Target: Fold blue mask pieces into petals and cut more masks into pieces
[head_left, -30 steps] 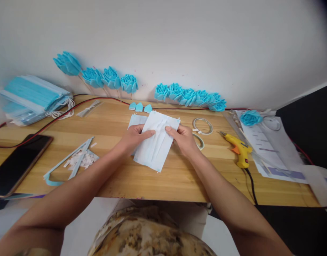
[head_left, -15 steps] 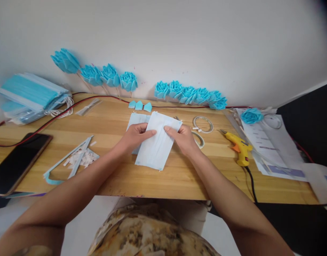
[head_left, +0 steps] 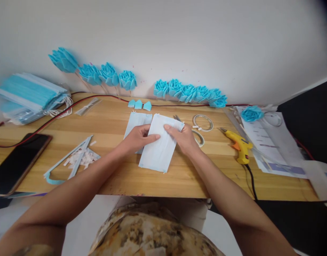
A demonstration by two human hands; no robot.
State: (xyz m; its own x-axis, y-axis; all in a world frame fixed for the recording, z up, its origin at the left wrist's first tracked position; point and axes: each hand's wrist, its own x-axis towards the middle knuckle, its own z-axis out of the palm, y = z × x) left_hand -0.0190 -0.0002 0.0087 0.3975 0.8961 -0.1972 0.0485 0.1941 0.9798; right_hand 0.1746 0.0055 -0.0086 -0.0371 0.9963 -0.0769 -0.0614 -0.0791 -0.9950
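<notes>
A pale blue face mask [head_left: 159, 153], its ear loops cut away, is held tilted above the table between both hands. My left hand [head_left: 140, 138] pinches its left edge, thumb on top and fingers behind. The thumb of my right hand [head_left: 184, 138] presses the mask's upper face near the right edge, with the other fingers underneath. Partly beneath lies a second face mask [head_left: 136, 121] flat on the wood, covered in part by my left hand. Scissors [head_left: 176, 118] show only their tips behind the held mask.
Two tape rolls [head_left: 211, 122] lie right of my hands, near a yellow glue gun [head_left: 240, 144]. Blue fabric flowers [head_left: 188, 93] line the wall. Left are a phone [head_left: 19, 163], mask strips [head_left: 80, 161] with white scraps, and a mask stack [head_left: 32, 90]. Small blue petals [head_left: 138, 104] lie behind.
The held mask has shifted slightly right and toward me, with both hands still gripping it. More of the mask lying beneath now shows on the left.
</notes>
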